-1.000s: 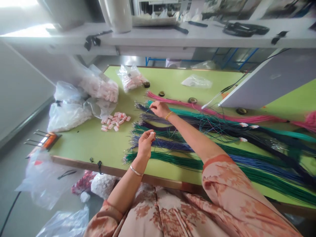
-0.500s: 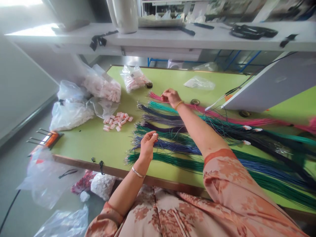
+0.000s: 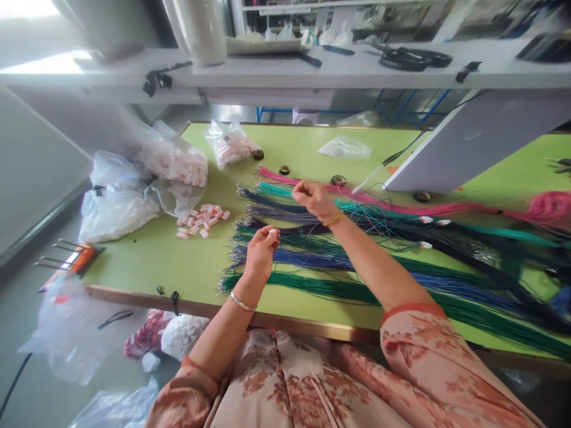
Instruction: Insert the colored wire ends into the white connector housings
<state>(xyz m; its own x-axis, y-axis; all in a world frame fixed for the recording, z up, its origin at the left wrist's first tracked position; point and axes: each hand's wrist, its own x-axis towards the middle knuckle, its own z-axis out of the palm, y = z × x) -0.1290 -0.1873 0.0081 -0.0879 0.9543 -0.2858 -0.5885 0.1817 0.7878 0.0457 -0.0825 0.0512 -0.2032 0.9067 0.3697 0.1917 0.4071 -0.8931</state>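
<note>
My left hand point(image 3: 260, 252) is closed in a pinch on a small white connector housing point(image 3: 273, 232), above the dark green wires. My right hand point(image 3: 314, 201) hovers over the teal wires point(image 3: 274, 189), thumb and fingers pressed together; whatever they hold is too small to make out. Beyond it runs a bundle of pink wires point(image 3: 274, 176). Nearer to me lie grey wires point(image 3: 272, 214), blue wires point(image 3: 307, 258) and green wires point(image 3: 321, 286), their metal-tipped ends pointing left. Left of the bundles is a loose pile of white and orange connector housings point(image 3: 203, 220).
Plastic bags of housings point(image 3: 173, 163) stand at the back left of the green table point(image 3: 147, 261). Black tape rolls point(image 3: 339, 180) sit behind the wires. A raised shelf point(image 3: 267, 74) crosses the back, with a slanting grey panel point(image 3: 464, 142) below it at right.
My right hand has come back from the pink wire ends towards me, over the teal bundle. My left hand still pinches the white housing. The camera view has shifted slightly right.
</note>
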